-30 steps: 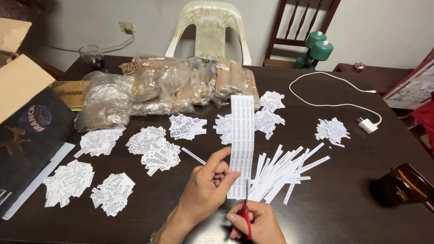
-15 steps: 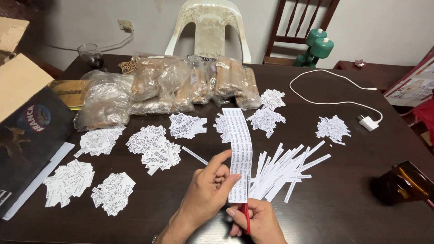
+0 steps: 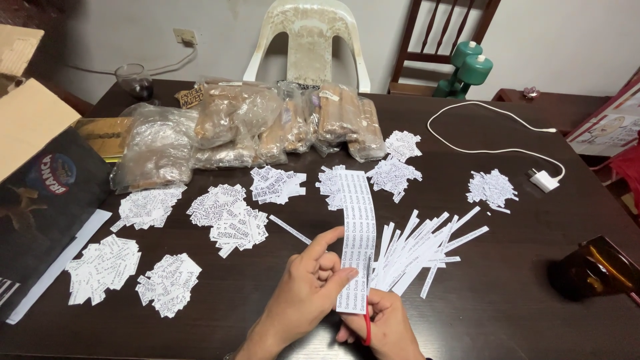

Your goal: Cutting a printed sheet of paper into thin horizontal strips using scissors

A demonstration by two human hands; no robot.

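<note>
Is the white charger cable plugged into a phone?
No, the white cable lies loose on the dark table, its free end joined to nothing.

There is one camera, worn on the person's head. It looks down and forward across the dark tabletop (image 3: 507, 293). The hands are very close, at the bottom edge. The white chair (image 3: 310, 40) is far back.

The dark brown wooden worktop (image 3: 507, 293) carries white paper strips with black print (image 3: 413, 253); the scissors' red handle (image 3: 367, 328), a white charger cable (image 3: 493, 150), and green dumbbells (image 3: 470, 67) beyond the far edge.
</note>
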